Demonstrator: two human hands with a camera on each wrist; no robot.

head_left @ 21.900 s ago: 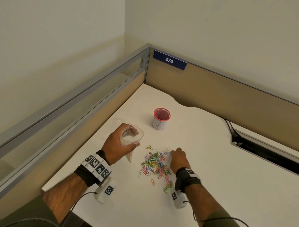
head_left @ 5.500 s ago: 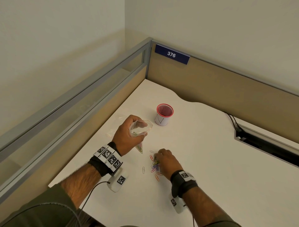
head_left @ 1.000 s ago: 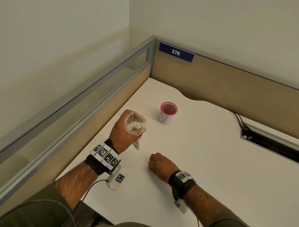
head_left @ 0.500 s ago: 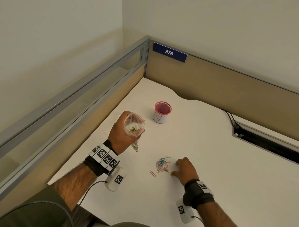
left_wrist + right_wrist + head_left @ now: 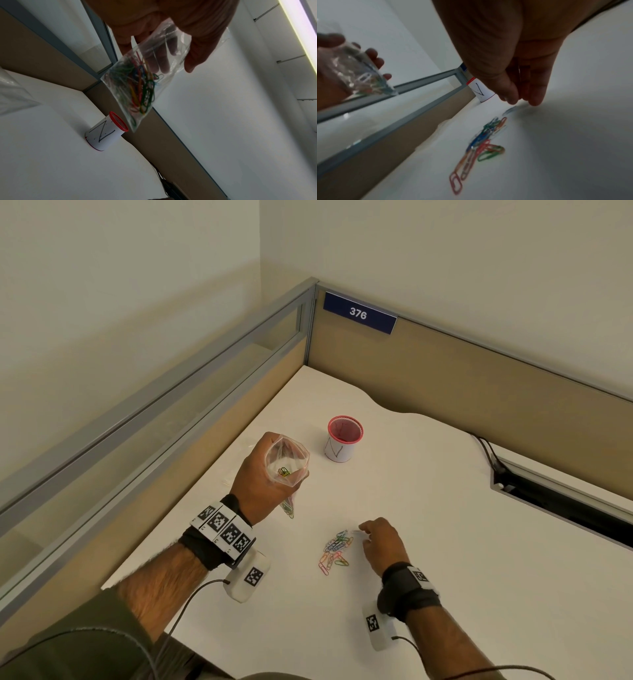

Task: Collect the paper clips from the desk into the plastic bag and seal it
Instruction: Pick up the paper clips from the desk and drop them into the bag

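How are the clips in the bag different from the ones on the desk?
The clips in the bag hang bunched in clear plastic, held up by the left hand; the clips on the desk lie loose and flat beside the right hand. The bagged bunch looks fuller. Both are mixed colours.

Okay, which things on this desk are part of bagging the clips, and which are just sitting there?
Part of the job: plastic bag held in the left hand; paper clips on the desk; right hand beside them.

Just there: red-rimmed cup; number sign; cables.
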